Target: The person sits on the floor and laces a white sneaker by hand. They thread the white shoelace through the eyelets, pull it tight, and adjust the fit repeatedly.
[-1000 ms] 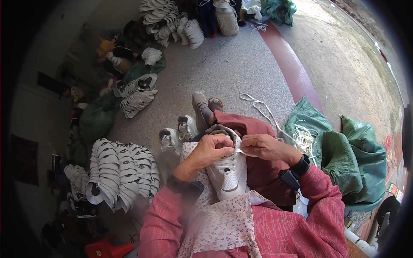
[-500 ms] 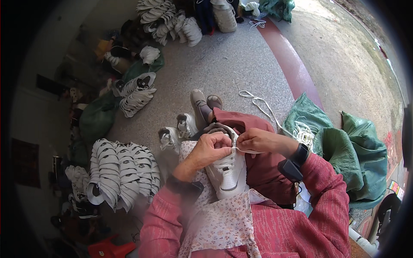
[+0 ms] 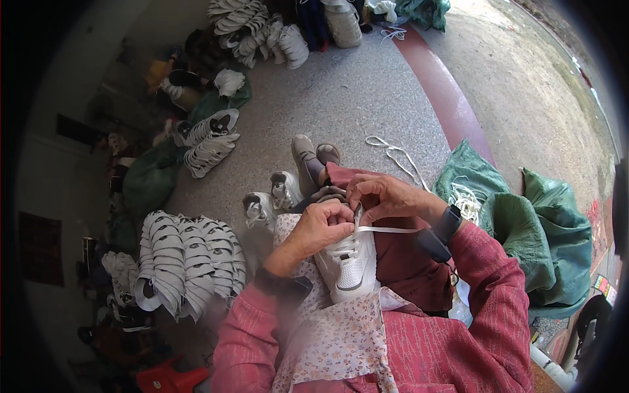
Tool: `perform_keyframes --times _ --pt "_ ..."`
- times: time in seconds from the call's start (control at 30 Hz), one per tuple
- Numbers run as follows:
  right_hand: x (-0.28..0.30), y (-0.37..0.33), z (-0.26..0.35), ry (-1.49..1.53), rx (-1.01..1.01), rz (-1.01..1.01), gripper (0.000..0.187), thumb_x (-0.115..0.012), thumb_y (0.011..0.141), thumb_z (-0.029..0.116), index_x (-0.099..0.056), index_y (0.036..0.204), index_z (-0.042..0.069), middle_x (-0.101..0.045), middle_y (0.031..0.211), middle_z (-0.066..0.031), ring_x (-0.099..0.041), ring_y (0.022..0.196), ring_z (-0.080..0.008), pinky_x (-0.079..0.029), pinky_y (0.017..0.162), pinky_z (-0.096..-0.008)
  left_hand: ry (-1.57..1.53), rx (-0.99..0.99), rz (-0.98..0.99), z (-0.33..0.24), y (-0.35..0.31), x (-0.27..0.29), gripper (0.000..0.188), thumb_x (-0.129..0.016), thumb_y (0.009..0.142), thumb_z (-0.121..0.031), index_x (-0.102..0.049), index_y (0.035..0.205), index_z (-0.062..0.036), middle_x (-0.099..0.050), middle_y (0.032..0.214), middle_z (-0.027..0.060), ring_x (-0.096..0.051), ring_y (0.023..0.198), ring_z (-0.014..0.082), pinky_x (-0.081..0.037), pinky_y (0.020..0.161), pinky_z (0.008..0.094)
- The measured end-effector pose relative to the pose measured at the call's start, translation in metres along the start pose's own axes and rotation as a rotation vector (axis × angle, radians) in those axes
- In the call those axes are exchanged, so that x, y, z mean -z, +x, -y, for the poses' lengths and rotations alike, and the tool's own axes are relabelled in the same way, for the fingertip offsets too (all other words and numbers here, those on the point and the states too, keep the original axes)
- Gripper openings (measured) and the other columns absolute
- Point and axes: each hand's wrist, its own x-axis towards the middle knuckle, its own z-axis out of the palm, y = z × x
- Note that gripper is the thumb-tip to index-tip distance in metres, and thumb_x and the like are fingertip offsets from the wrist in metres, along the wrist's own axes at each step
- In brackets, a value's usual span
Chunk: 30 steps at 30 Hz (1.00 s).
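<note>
Lace, flat and white, runs rightward from the laced part of a white sneaker, and this loose length looks the likeliest source of trouble. The sneaker lies in the lap, toe toward the body, against the floral apron and the dark red trousers. The left hand pinches thumb to forefinger at the shoe's lacing, where the strand comes out. The right hand arches over the collar with its fingers bent inward; what its fingertips hold, if anything, I cannot tell.

If the left pinch slackens, the lace could slip back and the rows below loosen. The strand passes beneath the right hand toward the wrist device — a snag there could tug it askew or twist it flat over edge. Nothing visible clamps the sneaker apart from the lap and the hands, so a one-sided pull might roll it on the soft cloth.

To the right, a tangle of white laces sits by a green sack, and one cord trails over the speckled floor; a shifting foot could catch it and knot the bundle further.
</note>
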Motion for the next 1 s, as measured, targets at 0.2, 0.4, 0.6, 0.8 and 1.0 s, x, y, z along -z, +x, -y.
perform_keyframes --times 0.2,0.4,0.6,0.8,1.0 --pt "-0.001 0.002 -0.004 0.019 -0.015 0.018 0.030 -0.084 0.078 0.020 -0.067 0.099 0.007 -0.061 0.102 -0.0036 -0.059 0.105 -0.0210 -0.045 0.094 -0.0349 0.143 -0.232 -0.116 0.000 -0.004 -0.002 0.004 -0.072 0.084 -0.007 -0.069 0.087 -0.0059 -0.057 0.078 0.0003 -0.056 0.072 0.0123 -0.043 0.066 0.0279" --pt "0.002 -0.001 0.006 0.013 -0.065 0.005 0.026 -0.079 0.084 0.022 -0.067 0.100 0.006 -0.061 0.104 -0.0052 -0.057 0.109 -0.0217 -0.044 0.096 -0.0348 1.185 -0.395 -0.809 -0.033 -0.048 0.099 0.007 -0.070 0.086 -0.009 -0.064 0.083 -0.0085 -0.055 0.077 0.0090 -0.057 0.073 0.0308 -0.043 0.065 0.0411" --pt "-0.005 0.001 0.009 0.075 -0.082 0.013 0.023 -0.074 0.090 0.021 -0.067 0.105 0.006 -0.061 0.109 -0.0058 -0.057 0.111 -0.0207 -0.044 0.098 -0.0348 1.163 -0.121 -1.364 -0.012 -0.147 0.204 0.007 -0.066 0.092 -0.006 -0.066 0.099 -0.0054 -0.059 0.083 0.0044 -0.059 0.071 0.0204 -0.048 0.064 0.0339" --pt "-0.005 -0.013 0.026 0.244 -0.293 -0.146 0.017 -0.066 0.095 0.016 -0.065 0.110 0.006 -0.060 0.113 -0.0054 -0.060 0.107 -0.0201 -0.048 0.091 -0.0324 0.442 -0.451 -1.152 -0.036 -0.171 0.088 0.017 -0.057 0.094 0.005 -0.061 0.111 0.0035 -0.061 0.094 0.0065 -0.053 0.075 0.0121 -0.047 0.068 0.0273" --pt "-0.020 0.008 0.058 -0.259 -0.278 -0.085 0.014 -0.063 0.096 0.018 -0.066 0.102 0.005 -0.061 0.108 -0.0101 -0.061 0.101 -0.0269 -0.050 0.084 -0.0374 0.240 -1.457 -0.713 -0.141 -0.216 0.021 0.034 -0.060 0.096 -0.043 -0.049 0.095 -0.0113 -0.052 0.073 -0.0029 -0.050 0.058 0.0127 -0.037 0.053 0.0274"
